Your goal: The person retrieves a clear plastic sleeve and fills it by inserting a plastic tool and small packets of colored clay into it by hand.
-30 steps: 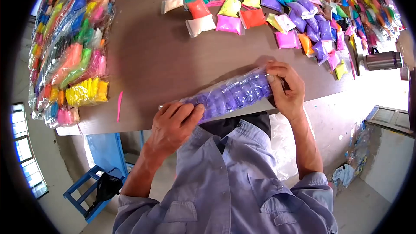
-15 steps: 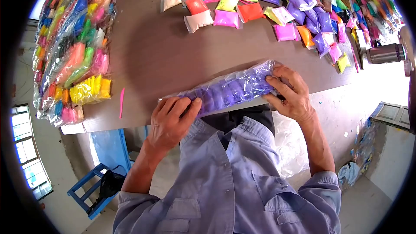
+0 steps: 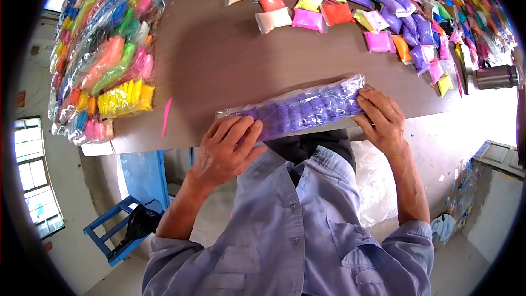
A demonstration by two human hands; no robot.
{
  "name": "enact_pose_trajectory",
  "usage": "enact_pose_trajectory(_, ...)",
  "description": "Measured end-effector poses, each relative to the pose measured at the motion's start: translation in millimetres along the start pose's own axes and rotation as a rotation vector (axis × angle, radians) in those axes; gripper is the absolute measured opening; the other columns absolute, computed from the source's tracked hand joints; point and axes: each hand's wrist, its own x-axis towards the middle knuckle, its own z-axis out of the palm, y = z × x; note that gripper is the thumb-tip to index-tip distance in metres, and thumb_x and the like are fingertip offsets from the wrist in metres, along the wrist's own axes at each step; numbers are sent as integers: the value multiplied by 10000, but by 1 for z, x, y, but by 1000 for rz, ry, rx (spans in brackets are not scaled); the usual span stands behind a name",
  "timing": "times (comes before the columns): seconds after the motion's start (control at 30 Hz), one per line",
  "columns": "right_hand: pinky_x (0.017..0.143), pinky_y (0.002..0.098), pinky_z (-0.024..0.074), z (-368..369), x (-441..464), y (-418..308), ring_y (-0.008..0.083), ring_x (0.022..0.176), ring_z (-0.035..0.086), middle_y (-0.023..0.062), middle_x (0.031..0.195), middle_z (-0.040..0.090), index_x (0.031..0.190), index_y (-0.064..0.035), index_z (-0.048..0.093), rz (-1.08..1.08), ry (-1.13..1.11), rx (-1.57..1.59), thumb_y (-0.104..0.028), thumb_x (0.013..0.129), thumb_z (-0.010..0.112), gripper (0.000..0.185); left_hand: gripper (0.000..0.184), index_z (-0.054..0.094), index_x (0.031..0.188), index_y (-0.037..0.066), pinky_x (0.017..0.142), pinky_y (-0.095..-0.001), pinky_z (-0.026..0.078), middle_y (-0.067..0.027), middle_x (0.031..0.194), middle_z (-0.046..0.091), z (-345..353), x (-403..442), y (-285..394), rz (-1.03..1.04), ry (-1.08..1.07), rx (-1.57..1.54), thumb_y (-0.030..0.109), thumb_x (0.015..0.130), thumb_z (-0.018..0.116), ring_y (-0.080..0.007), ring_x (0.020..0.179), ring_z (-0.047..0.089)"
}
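Observation:
A long clear plastic bag (image 3: 301, 111), filled with a row of purple packets, lies slanted along the table's front edge, its right end farther from me. My left hand (image 3: 227, 148) grips its left end, fingers curled over the top. At the other end, my right hand (image 3: 384, 122) has its fingers closed on the bag's edge; the thumb is partly hidden. Nearby on the left, a thin pink strip (image 3: 166, 117) rests on the brown table (image 3: 203, 71).
Bundled bags of colourful packets (image 3: 104, 49) are heaped along the table's left side. Loose packets (image 3: 307, 21) in many colours spread over the far side and right. A metal flask (image 3: 495, 77) lies at the right edge. A blue stool (image 3: 120, 227) stands below left.
The view has shifted, so the table's contents appear farther right. Both hands still hold the bag's ends; my right fingers have shifted slightly on its edge.

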Motion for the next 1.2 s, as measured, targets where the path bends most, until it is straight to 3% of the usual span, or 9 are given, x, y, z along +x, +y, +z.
enact_pose_trajectory(0.3, 1021, 478, 575, 0, -3, -10, 366, 1152, 716, 162, 1192, 742, 1186, -33, 788, 10, -40, -36, -83, 832, 847, 363, 701, 679, 1404, 120, 1166, -512, 495, -88, 1506, 632, 22, -28, -6, -40, 102, 0, 148, 761, 958, -320, 1407, 590)
enact_pose_trajectory(0.53, 1032, 541, 557, -1, -11, -19, 405, 1200, 688, 165, 1316, 695, 1224, -52, 771, -8, -80, 37, -204, 793, 906, 477, 632, 690, 1381, 86, 1164, -502, 498, -99, 1474, 656, 26, -43, -8, -67, 127, 16, 111, 795, 928, -320, 1388, 609)
enact_pose_trajectory(0.6, 1033, 565, 549, 3, -17, -19, 415, 1234, 674, 165, 1372, 670, 1225, -56, 763, 21, -84, -31, -244, 777, 921, 511, 392, 750, 1299, 64, 1138, -473, 531, -63, 1411, 684, 23, -40, -6, -68, 170, 21, 74, 912, 808, -289, 1363, 627)
enact_pose_trajectory(0.87, 1018, 520, 569, 1, -13, -22, 422, 1226, 694, 175, 1275, 732, 1115, 5, 761, -105, -79, 39, -134, 747, 903, 418, 419, 748, 1272, 52, 1105, -464, 540, -86, 1351, 712, -2, -40, -14, -125, 165, -79, 63, 862, 835, -287, 1314, 657)
enact_pose_trajectory(1.0, 1011, 477, 572, -11, 14, -37, 391, 1156, 730, 191, 1211, 756, 1096, 23, 742, 18, -123, 238, -33, 750, 825, 360, 480, 734, 1282, 17, 987, -413, 588, -115, 1220, 759, -24, -38, -24, -291, 222, -348, 116, 840, 891, -297, 1138, 738)
enact_pose_trajectory(1.07, 992, 421, 570, -16, 30, -50, 367, 1103, 752, 201, 1170, 769, 1102, 38, 727, 309, -226, 461, -36, 770, 816, 352, 477, 728, 1290, 5, 917, -372, 595, -110, 1165, 770, -30, -42, -30, -433, 264, -496, 140, 863, 894, -256, 1056, 750)
enact_pose_trajectory(1.1, 905, 338, 563, -14, 39, -56, 247, 995, 741, 147, 1074, 772, 1118, 39, 715, 430, -239, 494, -51, 847, 798, 297, 478, 722, 1297, -7, 848, -332, 603, -105, 1110, 781, -34, -44, -34, -566, 299, -648, 163, 887, 898, -214, 973, 762)
enact_pose_trajectory(1.13, 905, 338, 563, -11, 45, -62, 247, 995, 741, 147, 1074, 772, 1118, 39, 715, 418, -244, 497, -51, 847, 798, 297, 478, 722, 1297, -7, 848, -332, 603, -105, 1110, 781, -41, -45, -39, -573, 309, -641, 163, 887, 898, -214, 973, 762)
enact_pose_trajectory(1.2, 826, 286, 536, -1, 62, -73, 130, 917, 660, 59, 1001, 733, 1133, 30, 710, 803, -312, 722, -71, 925, 773, 240, 425, 721, 1302, -15, 759, -257, 569, -54, 992, 769, -56, -45, -55, -848, 369, -833, 169, 947, 867, -99, 876, 703)
